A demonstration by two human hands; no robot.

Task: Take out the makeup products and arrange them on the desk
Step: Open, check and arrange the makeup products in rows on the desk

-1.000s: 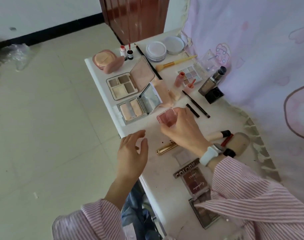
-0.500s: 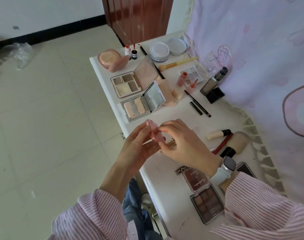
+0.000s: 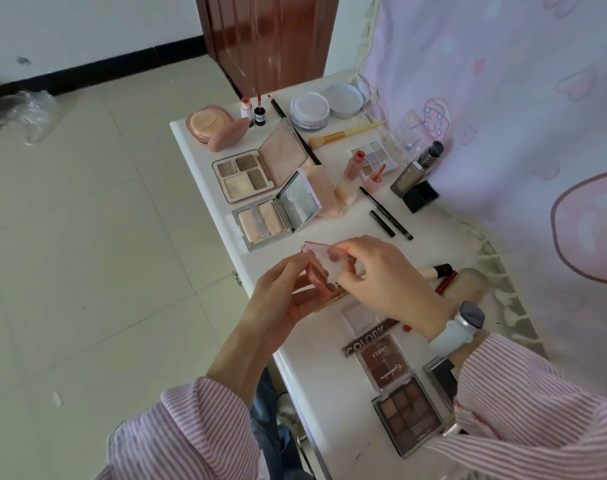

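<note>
A small pink blush compact [image 3: 321,263] is held above the near-left part of the white desk [image 3: 316,348]. My left hand [image 3: 281,299] grips its pink base from below. My right hand [image 3: 388,282] pinches the clear lid, which stands lifted open. Behind them lie two open face palettes [image 3: 243,178] [image 3: 260,223] with raised mirror lids. Near me lie a brown eyeshadow palette [image 3: 407,415] and a dark red one [image 3: 385,362].
Further back on the desk are a pink puff case [image 3: 205,121], two small bottles [image 3: 253,109], round white jars [image 3: 310,107], a yellow-handled brush [image 3: 347,133], a pale eyeshadow palette [image 3: 374,157], black pencils [image 3: 385,213], a foundation bottle [image 3: 416,166]. A pink curtain [image 3: 503,98] hangs right; tiled floor left.
My right hand carried the pink compact from the desk toward me. My left hand came up and took its base. The lid is now opened wider than half a second ago.
</note>
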